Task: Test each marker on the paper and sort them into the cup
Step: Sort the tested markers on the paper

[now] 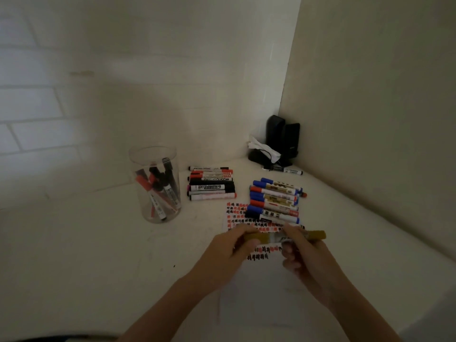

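Both my hands hold one gold-capped marker (274, 236) level above the paper (256, 287). My left hand (232, 248) grips its gold cap end, and my right hand (299, 250) grips the barrel near the gold tail. The paper carries rows of red and black test marks. A clear cup (155, 183) at the left holds several red and black markers. One pile of markers (212, 185) lies behind the paper, and a second pile with blue and red caps (275, 201) lies on the paper's far right part.
A black stand with a white cloth (278, 146) sits in the back corner, with a single marker (290, 171) lying in front of it. Walls close in at the back and right of the white table (98, 255).
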Demonstrator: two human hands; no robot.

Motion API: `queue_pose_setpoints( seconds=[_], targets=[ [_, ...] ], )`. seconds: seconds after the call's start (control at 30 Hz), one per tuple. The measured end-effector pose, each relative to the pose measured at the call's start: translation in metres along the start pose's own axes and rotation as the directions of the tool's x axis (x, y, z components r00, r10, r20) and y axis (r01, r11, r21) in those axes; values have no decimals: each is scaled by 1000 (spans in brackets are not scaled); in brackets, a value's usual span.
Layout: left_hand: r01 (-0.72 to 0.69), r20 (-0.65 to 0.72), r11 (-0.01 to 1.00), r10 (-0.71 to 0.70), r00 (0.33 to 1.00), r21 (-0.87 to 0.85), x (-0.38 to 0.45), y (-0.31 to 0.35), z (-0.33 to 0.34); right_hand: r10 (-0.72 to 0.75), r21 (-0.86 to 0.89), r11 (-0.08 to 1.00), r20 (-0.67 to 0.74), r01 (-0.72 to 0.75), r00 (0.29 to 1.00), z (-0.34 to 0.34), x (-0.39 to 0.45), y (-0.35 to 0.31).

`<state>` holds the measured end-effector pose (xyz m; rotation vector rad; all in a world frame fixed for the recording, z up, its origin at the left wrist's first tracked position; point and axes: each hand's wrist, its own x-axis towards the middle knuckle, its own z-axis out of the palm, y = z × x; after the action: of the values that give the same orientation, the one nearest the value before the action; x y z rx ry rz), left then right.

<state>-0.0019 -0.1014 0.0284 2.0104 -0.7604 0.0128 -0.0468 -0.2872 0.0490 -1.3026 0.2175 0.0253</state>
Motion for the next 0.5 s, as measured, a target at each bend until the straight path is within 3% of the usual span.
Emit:
queue_pose_setpoints(
  seconds=[0.07,0.17,0.27,0.37,0.5],
  targets=[
    [100,-30,965,-110,993,-242,-4,0,-5,90,69,993,98,-97,991,-3,-3,-2],
    [204,-13,810,-253,967,-549,-10,-1,-14,130,-21,991,185,-129,974,-2,-8,-3],
    [226,27,781,-259,965,-583,-12,4,-11,61,43,997,121,-66,991,11,-4,1],
    [235,43,822,-250,967,-519,-15,4,1,-51,-96,994,49,55,998,27,-2,4],
    [279,-163,669,-518,839,-689,-28,-26,-32,-199,-163,971,-152,174,968,-10,-3,-14]
  ],
)
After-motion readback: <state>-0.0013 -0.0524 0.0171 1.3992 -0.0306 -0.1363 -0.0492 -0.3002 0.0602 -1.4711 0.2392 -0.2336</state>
